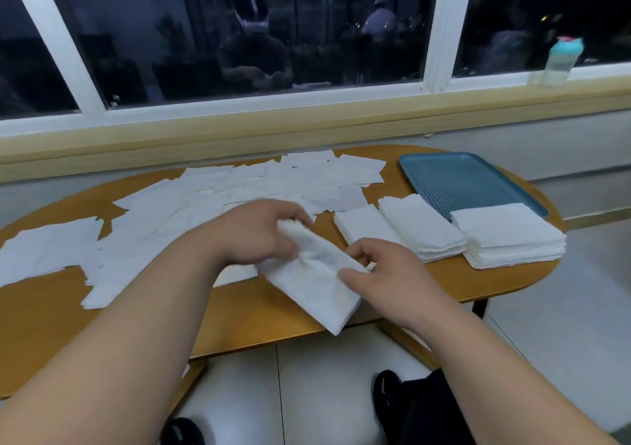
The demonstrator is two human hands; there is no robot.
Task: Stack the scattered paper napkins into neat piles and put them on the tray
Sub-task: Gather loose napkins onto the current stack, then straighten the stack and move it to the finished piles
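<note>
A small bundle of white napkins (316,284) hangs over the front edge of the wooden table (259,321). My left hand (263,231) grips its far end and my right hand (382,274) pinches its right side. Loose napkins (211,195) lie scattered over the left and middle of the table. Three neat piles stand to the right: a low pile (363,227), a taller pile (421,229), and the thickest pile (510,239), which rests on the near corner of the blue tray (457,181).
The window sill (307,123) runs behind the table, with a teal-capped bottle (560,62) on it at the right. Below the table edge are pale floor tiles and my dark shoes (387,397).
</note>
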